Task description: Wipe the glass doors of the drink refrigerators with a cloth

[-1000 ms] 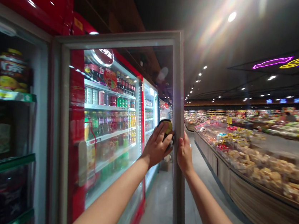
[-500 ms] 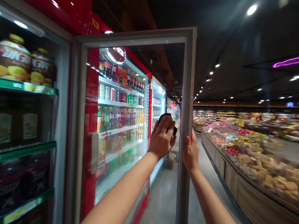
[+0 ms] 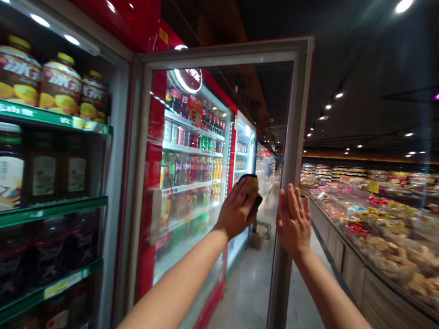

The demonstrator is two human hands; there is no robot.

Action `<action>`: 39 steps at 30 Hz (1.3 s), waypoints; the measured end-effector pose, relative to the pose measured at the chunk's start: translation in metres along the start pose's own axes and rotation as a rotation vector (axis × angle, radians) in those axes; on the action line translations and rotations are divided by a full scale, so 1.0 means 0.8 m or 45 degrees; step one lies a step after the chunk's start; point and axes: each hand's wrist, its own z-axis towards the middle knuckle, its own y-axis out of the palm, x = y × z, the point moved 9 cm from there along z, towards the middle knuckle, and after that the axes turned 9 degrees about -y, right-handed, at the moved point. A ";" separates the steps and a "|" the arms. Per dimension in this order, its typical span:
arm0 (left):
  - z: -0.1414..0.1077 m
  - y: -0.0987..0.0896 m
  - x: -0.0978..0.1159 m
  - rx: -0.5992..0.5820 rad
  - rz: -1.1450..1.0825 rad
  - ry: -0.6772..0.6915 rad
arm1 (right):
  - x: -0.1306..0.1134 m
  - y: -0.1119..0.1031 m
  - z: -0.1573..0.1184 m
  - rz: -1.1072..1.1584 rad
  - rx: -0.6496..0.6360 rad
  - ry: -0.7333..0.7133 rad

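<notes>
My left hand [image 3: 236, 208] presses a folded dark cloth [image 3: 255, 206] with a yellowish patch against the inner side of a glass door [image 3: 188, 266]. Most of the cloth is hidden behind the fingers. On the door's grey frame [image 3: 298, 115], at its free edge, rests my right hand [image 3: 294, 223], palm against it and fingers stretched upward. It holds nothing. The door belongs to a red drinks cooler [image 3: 103, 3] on my left and stands swung outward.
Shelves [image 3: 34, 220] with green edging carry bottled drinks [image 3: 60, 83] at left. Through the glass, another lit red cooler [image 3: 190, 177] with bottles and cans is visible. A wood-sided display counter [image 3: 383, 294] heaped with packaged goods runs along the right; a grey floor aisle lies between.
My right hand has gone from gripping the door's edge to lying flat on it with straight fingers. The left hand stays on the glass, slightly further from the frame. The view has turned left.
</notes>
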 end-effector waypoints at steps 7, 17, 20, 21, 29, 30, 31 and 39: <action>-0.063 -0.011 -0.033 0.159 0.007 -0.250 | -0.049 0.024 -0.009 -0.098 -0.317 -0.375; -0.063 -0.059 -0.124 0.307 0.014 -0.332 | -0.065 0.027 -0.013 -0.301 -0.367 -0.290; -0.104 -0.045 -0.113 0.229 0.014 -0.254 | -0.065 0.027 -0.015 -0.314 -0.335 -0.243; -0.112 -0.037 -0.101 0.169 0.015 -0.165 | -0.066 0.027 -0.015 -0.313 -0.322 -0.232; -0.094 -0.074 -0.187 0.201 0.056 -0.244 | -0.075 0.022 -0.016 -0.305 -0.281 -0.158; -0.105 -0.080 -0.202 0.234 0.066 -0.334 | -0.080 0.023 -0.015 -0.313 -0.270 -0.146; -0.117 -0.082 -0.209 0.244 0.075 -0.374 | -0.087 0.025 -0.013 -0.315 -0.261 -0.149; -0.133 -0.065 -0.183 0.038 0.062 -0.005 | -0.183 0.088 0.011 -0.124 -0.288 -0.425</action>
